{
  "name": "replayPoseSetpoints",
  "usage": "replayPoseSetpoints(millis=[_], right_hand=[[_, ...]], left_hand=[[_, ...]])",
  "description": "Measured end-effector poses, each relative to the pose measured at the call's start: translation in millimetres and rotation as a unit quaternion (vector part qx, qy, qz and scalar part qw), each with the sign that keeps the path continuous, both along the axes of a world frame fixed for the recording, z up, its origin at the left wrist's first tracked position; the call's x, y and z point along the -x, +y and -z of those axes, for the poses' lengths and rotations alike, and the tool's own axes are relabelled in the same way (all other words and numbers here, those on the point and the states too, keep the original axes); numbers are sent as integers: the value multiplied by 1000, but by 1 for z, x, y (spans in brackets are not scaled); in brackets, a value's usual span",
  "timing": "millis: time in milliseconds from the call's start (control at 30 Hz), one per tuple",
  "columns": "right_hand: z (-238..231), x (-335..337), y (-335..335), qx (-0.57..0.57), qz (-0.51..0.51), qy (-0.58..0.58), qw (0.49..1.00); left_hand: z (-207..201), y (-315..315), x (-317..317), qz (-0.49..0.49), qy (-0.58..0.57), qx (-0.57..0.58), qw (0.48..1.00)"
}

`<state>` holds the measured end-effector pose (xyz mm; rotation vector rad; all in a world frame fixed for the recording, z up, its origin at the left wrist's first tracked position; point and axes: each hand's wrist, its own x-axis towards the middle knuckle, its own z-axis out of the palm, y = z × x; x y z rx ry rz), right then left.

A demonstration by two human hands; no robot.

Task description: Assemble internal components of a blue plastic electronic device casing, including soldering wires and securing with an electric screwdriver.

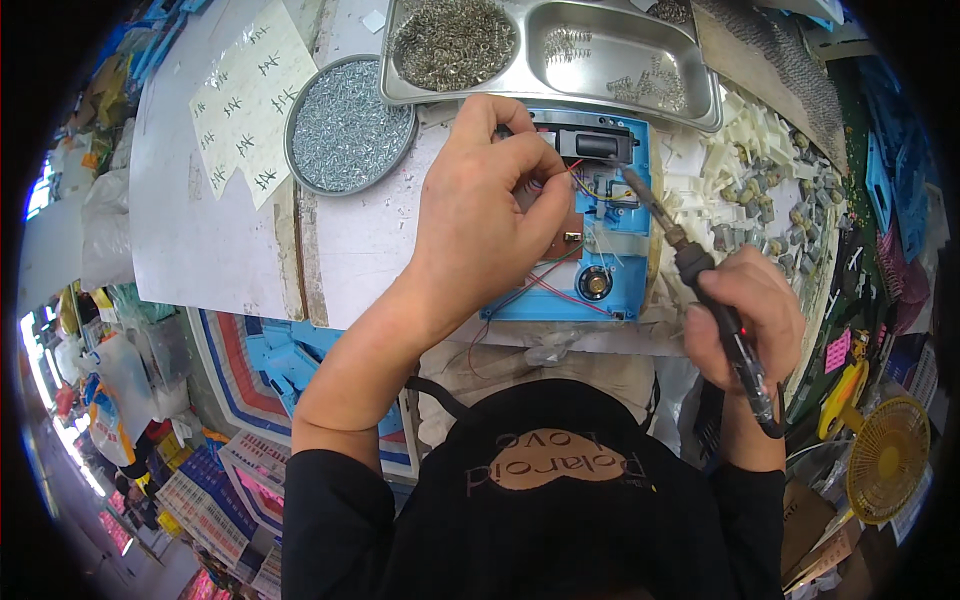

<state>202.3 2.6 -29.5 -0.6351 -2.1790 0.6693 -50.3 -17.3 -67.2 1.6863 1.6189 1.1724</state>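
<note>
A blue plastic housing [634, 270] lies on the table in front of me, with a brown circuit board [567, 245], a small round speaker [595, 283], a black part [597, 147] and thin coloured wires inside. My left hand [490, 195] reaches over its left side, thumb and forefinger pinched on a thin wire [576, 166]; the hand hides part of the board. In my right hand [750, 320] is a soldering iron [690, 257], gripped by its black handle. Its tip points up and left, at the housing's right side near the black part.
A round dish of small screws [352, 125] stands left of the housing. Behind it sits a steel tray [620, 97] with springs in its compartments. White and grey plastic parts [750, 175] are heaped at right. A yellow fan [887, 460] stands at lower right.
</note>
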Motion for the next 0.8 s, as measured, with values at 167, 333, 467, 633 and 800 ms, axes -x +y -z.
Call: replayPoseSetpoints(millis=[167,333,467,633,800], right_hand=[[9,8,1,-28,-7,-2,1000],[15,10,4,-45,-9,-8,999],[16,12,5,-51,-8,-13,999],[17,13,6,-61,-11,-21,998],[16,14,6,-72,-4,-31,997]], left_hand=[[2,-1,3,16,26,-17,999],[2,-1,3,13,32,-4,999],[2,0,0,-10,4,1,1000],[2,0,0,-10,1,1,1000],[2,0,0,-9,8,-9,1000]])
